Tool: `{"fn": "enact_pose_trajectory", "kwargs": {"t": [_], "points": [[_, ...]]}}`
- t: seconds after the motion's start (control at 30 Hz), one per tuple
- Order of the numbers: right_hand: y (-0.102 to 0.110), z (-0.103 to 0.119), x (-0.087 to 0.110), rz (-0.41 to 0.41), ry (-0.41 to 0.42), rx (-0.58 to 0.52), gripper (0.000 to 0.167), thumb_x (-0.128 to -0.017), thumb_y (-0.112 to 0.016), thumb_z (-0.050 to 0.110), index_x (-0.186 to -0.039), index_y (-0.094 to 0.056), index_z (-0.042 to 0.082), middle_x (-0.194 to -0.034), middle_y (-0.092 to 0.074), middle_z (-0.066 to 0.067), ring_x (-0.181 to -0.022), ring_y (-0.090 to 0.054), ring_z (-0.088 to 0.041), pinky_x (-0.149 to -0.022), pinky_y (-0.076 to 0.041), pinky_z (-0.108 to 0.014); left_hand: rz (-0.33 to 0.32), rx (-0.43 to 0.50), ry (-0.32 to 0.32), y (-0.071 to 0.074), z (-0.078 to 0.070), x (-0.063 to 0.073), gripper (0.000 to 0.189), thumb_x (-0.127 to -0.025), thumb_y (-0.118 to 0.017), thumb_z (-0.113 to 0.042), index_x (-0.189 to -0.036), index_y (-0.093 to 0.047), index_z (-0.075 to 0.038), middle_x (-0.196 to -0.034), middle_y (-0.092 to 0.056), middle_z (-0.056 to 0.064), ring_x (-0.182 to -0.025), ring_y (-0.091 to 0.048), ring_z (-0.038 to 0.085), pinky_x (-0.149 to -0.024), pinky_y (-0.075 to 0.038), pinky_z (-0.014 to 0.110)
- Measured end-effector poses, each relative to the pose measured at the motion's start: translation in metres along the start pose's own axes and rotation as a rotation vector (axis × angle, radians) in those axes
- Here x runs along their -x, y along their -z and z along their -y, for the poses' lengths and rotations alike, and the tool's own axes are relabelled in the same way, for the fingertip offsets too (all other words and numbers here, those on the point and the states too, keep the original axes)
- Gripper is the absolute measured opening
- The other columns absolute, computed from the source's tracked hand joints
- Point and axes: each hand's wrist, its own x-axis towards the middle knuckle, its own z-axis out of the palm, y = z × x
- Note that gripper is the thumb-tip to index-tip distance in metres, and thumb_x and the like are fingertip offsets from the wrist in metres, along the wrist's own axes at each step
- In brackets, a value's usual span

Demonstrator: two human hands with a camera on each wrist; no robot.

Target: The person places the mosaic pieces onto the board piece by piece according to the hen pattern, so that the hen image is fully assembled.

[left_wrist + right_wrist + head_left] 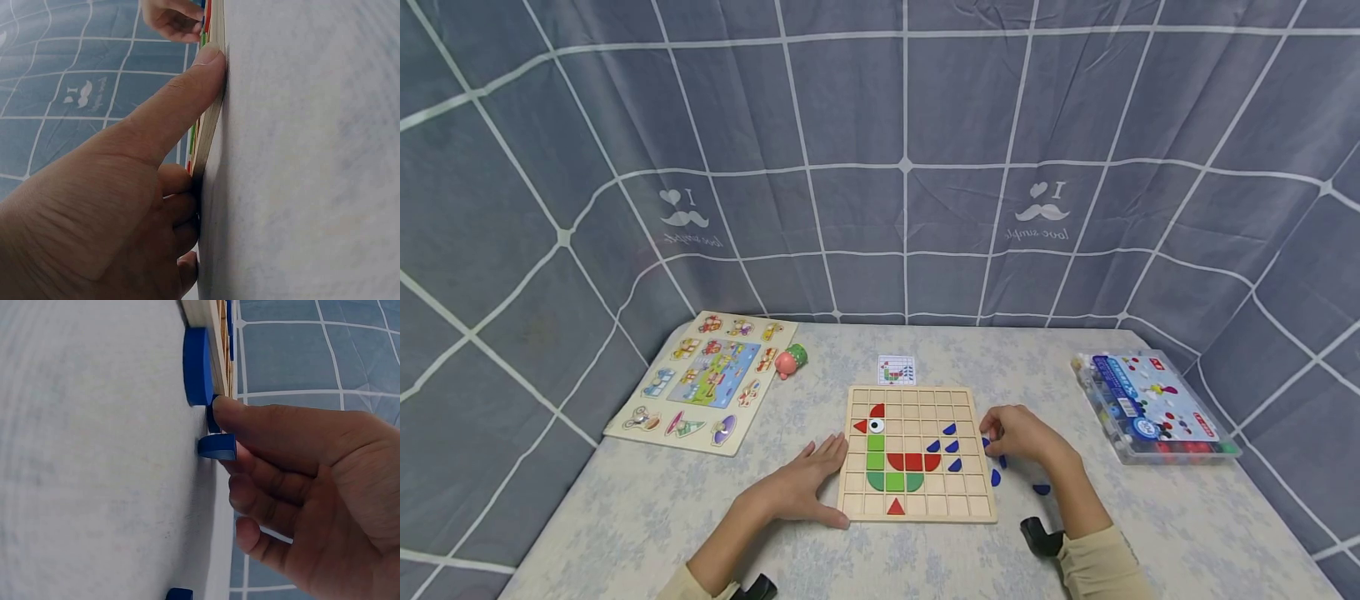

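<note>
A wooden grid board lies on the table with coloured pieces forming a bird. My left hand rests along its left edge, fingers straight and the thumb spread at the near corner. In the left wrist view the thumb touches the board's side. Just off the board's right edge, my right hand pinches a blue half-circle piece between thumb and fingers. A second blue piece is right by those fingertips, and another stands out beside the board's side.
A printed pattern card lies behind the board. To the left are a picture puzzle board and a green-and-pink toy. A clear plastic case sits at right. One loose blue piece lies near the right wrist.
</note>
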Motion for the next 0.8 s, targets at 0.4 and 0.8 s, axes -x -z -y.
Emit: {"fn": "enact_pose_trajectory", "kwargs": {"t": [0.4,0.8], "points": [[0.007,-0.005,0.007,-0.046,-0.071,0.149,0.021,-0.081,-0.078,0.023,-0.076,-0.062,0.011,-0.068,-0.058,-0.001,-0.062,-0.049,-0.015,-0.055,-0.039,-0.028,0.008,0.002,0.002,0.000,0.002,-0.001,0.116,-0.071,-0.080,-0.056,-0.154,-0.021,0.000,-0.164,-0.015,0.013,-0.153,-0.011,0.029,-0.124,-0.010,0.053],[0.012,-0.014,0.004,-0.023,0.061,0.106,0.010,-0.076,-0.077,0.001,-0.082,-0.073,0.008,-0.076,-0.067,0.001,-0.070,-0.055,-0.012,-0.066,-0.051,-0.031,0.002,0.005,-0.012,-0.001,0.003,0.000,0.116,-0.071,-0.080,-0.056,-0.153,-0.021,0.000,-0.164,-0.015,0.013,-0.153,-0.011,0.029,-0.124,-0.011,0.053]]}}
